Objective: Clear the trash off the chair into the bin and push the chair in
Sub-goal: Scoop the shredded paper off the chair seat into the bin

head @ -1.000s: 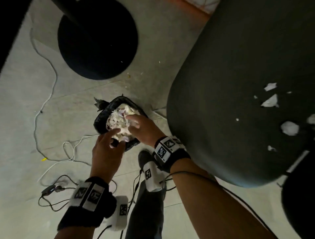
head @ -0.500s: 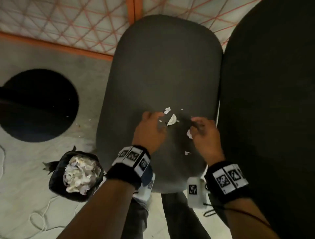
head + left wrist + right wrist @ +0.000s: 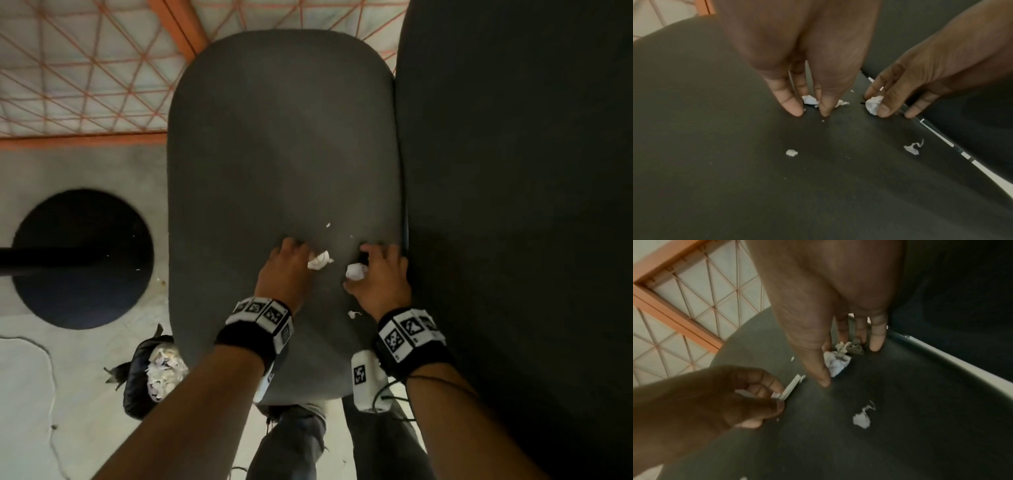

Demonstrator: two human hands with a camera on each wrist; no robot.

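On chair seat (image 3: 284,144), each hand's fingers (image 3: 791,104) pinch paper scraps (image 3: 319,260).

The chair seat (image 3: 284,144) under both hands is plain dark grey. White paper scraps (image 3: 319,260) lie beside the left hand (image 3: 284,274); a white crumpled wad (image 3: 356,271) sits against the right hand (image 3: 380,277). Both wristbands (image 3: 255,329) are black with black-and-white square markers. Behind the left forearm, the black-lined bin (image 3: 137,383) holds whitish paper.
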